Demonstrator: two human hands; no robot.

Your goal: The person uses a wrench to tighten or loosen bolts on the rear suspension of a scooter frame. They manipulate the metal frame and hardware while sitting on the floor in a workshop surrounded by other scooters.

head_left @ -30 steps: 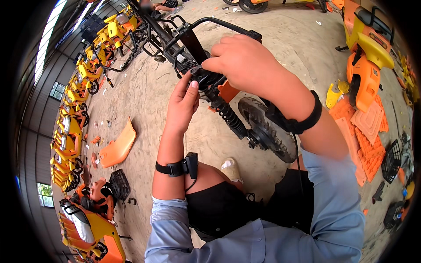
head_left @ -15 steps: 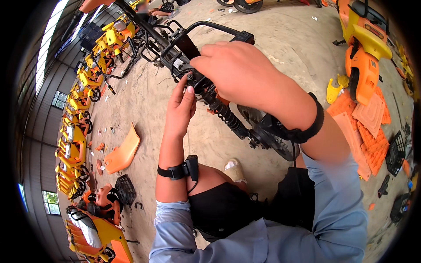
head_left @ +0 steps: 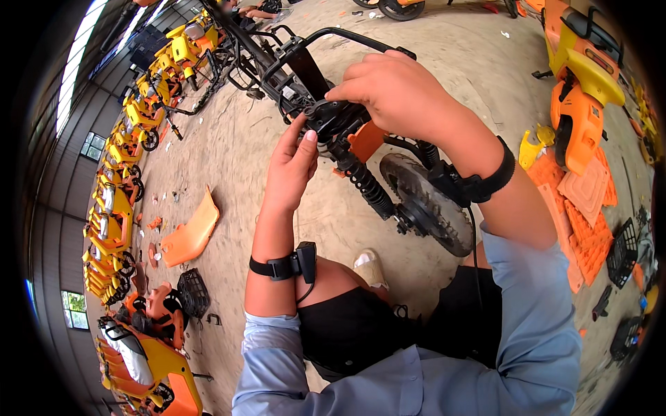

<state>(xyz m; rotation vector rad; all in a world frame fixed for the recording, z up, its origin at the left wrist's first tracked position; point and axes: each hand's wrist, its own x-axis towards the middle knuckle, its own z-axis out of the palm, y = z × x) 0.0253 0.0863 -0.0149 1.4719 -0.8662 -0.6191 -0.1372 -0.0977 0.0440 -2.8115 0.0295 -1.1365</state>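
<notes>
A stripped scooter frame [head_left: 290, 57] of black metal tubing stands before me. At its near end, a dark bracket [head_left: 334, 114] lies between my two hands. My left hand [head_left: 293, 163] has its thumb and index fingertip at the bracket's left edge, the other fingers curled. Above the bracket's right side, my right hand [head_left: 399, 90] is closed, fingers bent and tips together at its upper surface. Whatever small piece either hand pinches is hidden. Below hang an orange panel [head_left: 366, 142], a black coil shock absorber [head_left: 369, 186] and the rear wheel [head_left: 433, 204].
Yellow scooters [head_left: 114, 222] line the left wall. An orange body panel [head_left: 193, 229] lies on the concrete floor [head_left: 243, 139], with a black basket [head_left: 194, 291] nearer me. To the right stand an orange-yellow scooter [head_left: 583, 90] and stacked orange panels [head_left: 583, 187]. A person [head_left: 260, 12] sits far back.
My right hand has risen and shifted right, uncovering more of the bracket, orange panel and wheel. My left hand stays at the bracket, slightly farther right in view.
</notes>
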